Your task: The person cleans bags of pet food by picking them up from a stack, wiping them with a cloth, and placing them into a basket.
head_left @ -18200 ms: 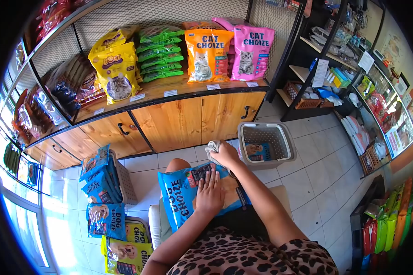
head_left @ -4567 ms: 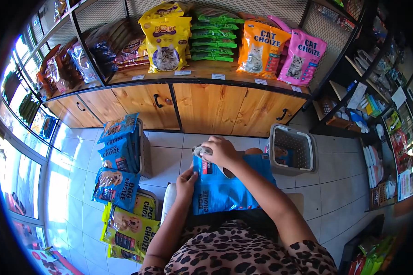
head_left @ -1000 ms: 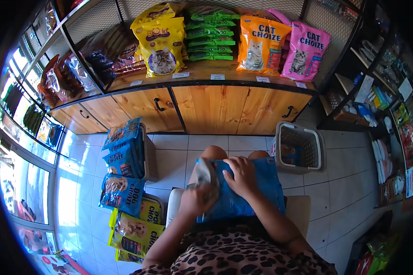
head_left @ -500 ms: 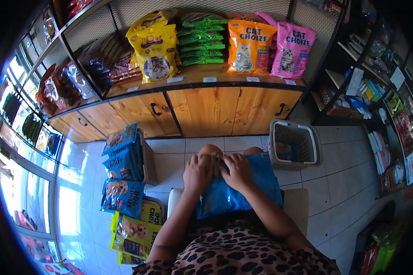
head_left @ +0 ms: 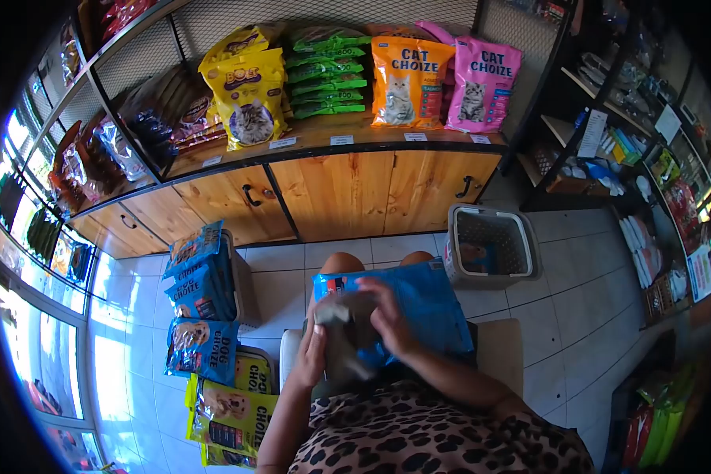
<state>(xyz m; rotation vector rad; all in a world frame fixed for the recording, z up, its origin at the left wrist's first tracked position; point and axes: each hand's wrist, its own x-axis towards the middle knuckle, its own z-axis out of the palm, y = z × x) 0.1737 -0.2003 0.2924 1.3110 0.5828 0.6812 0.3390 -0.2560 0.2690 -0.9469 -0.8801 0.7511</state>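
A blue bag [head_left: 430,304] lies flat across the person's lap. Over its left end hangs a greyish cloth [head_left: 344,341], blurred by motion. My left hand [head_left: 314,351] is closed on the cloth's left side, thumb upward. My right hand [head_left: 389,320] is at the cloth's right side, above the bag, with its fingers bent and smeared; whether it grips the cloth is unclear.
A grey basket [head_left: 521,272] with a blue bag inside stands front right. At the left, blue bags [head_left: 201,347] and yellow bags [head_left: 229,407] fill two more baskets. Ahead, a wooden cabinet [head_left: 332,193] carries upright and stacked food bags. Shelves [head_left: 557,130] stand at the right.
Both hands have come back toward the body with the cloth, which now hangs spread out instead of bunched. More of the blue bag's left end shows. The view has shifted slightly.
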